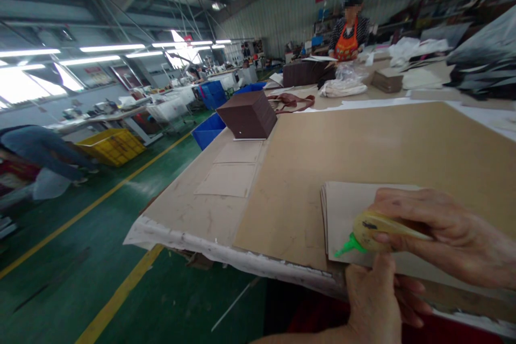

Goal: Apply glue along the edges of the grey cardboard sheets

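My right hand (447,234) is wrapped around a yellowish glue bottle (373,230) with a green nozzle (346,247) that points left and down. The nozzle hovers over the near edge of a stack of grey cardboard sheets (350,209) on the worktable. My left hand (377,301) comes up from below at the table's front edge. Its thumb rests on the stack's near edge just under the bottle, and its fingers curl beneath the edge.
A large brown board (363,150) covers the table. A stack of dark brown folded boxes (248,114) stands at the far left of the table, with flat sheets (231,169) in front. A person in an orange apron (347,37) works at the far end. Blue bins (207,131) and a green floor lie to the left.
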`<state>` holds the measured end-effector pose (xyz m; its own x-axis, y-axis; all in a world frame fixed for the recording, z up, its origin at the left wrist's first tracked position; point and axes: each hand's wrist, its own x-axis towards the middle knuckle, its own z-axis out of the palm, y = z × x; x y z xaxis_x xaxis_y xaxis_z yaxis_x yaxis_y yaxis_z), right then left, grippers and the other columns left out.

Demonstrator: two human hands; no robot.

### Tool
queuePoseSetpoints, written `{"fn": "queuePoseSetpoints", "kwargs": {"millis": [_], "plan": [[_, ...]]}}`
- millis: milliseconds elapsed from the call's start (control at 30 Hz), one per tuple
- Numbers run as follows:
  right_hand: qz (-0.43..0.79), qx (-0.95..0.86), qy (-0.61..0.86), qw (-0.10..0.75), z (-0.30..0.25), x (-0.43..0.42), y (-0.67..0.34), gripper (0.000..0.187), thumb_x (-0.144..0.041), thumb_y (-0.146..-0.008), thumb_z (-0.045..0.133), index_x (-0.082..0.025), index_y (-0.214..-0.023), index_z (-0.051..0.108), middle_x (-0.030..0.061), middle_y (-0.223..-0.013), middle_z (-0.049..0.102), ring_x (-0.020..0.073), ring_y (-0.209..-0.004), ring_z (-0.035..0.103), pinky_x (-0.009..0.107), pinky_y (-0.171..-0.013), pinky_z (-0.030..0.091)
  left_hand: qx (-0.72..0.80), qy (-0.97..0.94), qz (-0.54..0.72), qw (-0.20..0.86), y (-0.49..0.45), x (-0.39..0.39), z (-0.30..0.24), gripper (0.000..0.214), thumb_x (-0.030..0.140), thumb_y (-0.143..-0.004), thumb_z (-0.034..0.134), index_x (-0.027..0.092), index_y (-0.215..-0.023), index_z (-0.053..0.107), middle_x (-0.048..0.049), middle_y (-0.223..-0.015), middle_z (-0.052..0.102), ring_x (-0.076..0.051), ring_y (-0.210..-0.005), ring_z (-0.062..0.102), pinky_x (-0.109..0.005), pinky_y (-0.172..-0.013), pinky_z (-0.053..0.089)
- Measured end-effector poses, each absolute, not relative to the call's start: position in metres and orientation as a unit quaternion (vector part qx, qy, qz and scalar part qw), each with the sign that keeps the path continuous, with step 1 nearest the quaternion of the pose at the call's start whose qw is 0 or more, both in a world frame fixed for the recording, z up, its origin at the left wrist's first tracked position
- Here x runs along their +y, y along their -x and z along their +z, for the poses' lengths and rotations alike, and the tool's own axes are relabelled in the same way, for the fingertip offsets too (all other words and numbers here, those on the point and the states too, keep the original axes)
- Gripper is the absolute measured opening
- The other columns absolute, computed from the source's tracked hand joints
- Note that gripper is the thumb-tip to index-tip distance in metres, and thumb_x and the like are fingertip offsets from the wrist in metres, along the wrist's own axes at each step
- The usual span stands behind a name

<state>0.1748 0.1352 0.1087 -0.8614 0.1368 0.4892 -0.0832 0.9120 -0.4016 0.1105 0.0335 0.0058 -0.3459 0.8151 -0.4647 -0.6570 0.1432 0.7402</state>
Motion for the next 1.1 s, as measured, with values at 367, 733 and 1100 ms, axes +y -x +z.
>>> {"fn": "queuePoseSetpoints", "kwargs": {"millis": [367, 733, 1100], "plan": [[0.243, -0.936, 0.043, 0.25, 0.111, 0.135, -0.17, 0.014, -0.035, -0.093, 0.055, -0.027, -0.086, 0.064, -0.0034, -0.075, 0.061, 0.01, -0.066, 0.058, 0.021, -0.056, 0.045, 0.529, -0.075, 0.641, 0.551, -0.113, 0.032, 0.012, 0.063, 0.073, -0.062, 0.061, 0.011, -0.062, 0.058, -0.0163, -0.067, 0.068, -0.009, -0.038, 0.052, -0.019, -0.033, 0.027], [0.167, -0.938, 0.095, 0.29, 0.108, 0.15, -0.164, 0.023, -0.047, -0.09, 0.057, -0.027, -0.095, 0.068, -0.0005, -0.088, 0.068, 0.0164, -0.079, 0.062, 0.027, -0.066, 0.047, 0.496, -0.091, 0.656, 0.562, -0.111, 0.037, -0.006, 0.046, 0.055, -0.078, 0.054, 0.011, -0.066, 0.058, -0.0127, -0.062, 0.067, -0.01, -0.035, 0.051, -0.019, -0.032, 0.03], [0.238, -0.914, 0.174, 0.28, 0.114, 0.182, -0.147, 0.041, -0.059, -0.086, 0.053, -0.022, -0.094, 0.069, 0.0044, -0.089, 0.067, 0.0211, -0.079, 0.06, 0.033, -0.069, 0.045, 0.529, -0.179, 0.586, 0.587, -0.102, 0.04, -0.02, 0.064, 0.067, -0.082, 0.044, 0.01, -0.058, 0.063, -0.0085, -0.046, 0.057, -0.01, -0.033, 0.044, -0.021, -0.033, 0.028]]}}
